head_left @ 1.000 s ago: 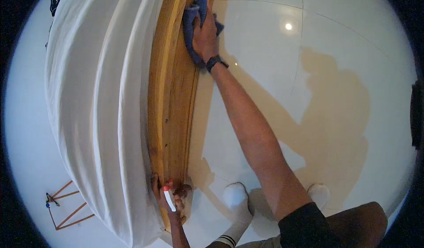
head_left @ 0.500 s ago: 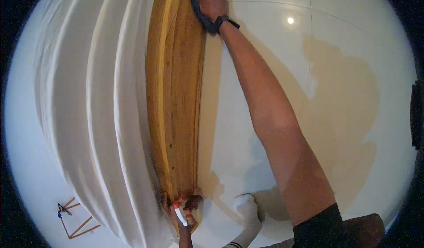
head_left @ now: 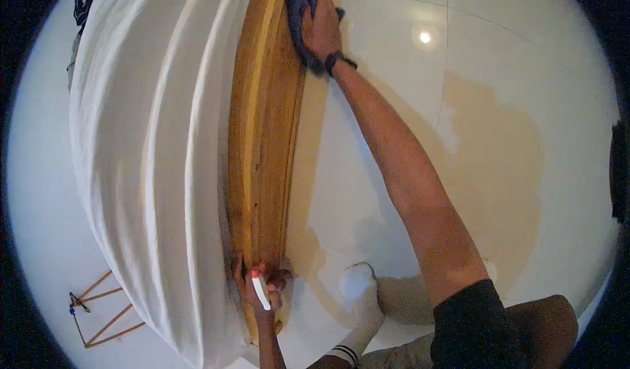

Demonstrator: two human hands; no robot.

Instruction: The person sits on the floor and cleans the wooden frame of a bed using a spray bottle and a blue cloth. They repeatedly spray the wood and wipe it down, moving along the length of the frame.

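Note:
A long varnished wooden bed side panel runs from far to near, its edge moulded. At its far end my right hand, with a dark band on the wrist, is closed on a dark blue cloth pressed against the wood. Down at the near end, my left hand is closed round a spray bottle; its white head and red nozzle show, while the body is mostly hidden by the hand. The left fingers lie close to the panel's surface.
White ribbed fabric covers the surface left of the panel. A brown-legged folding frame stands at lower left. My socked foot rests on the glossy tiled floor. A dark object shows at the upper left.
The cloth and my right hand have shifted slightly nearer in the picture. My left hand and spray bottle appear a little higher, and the whole view has tilted somewhat.

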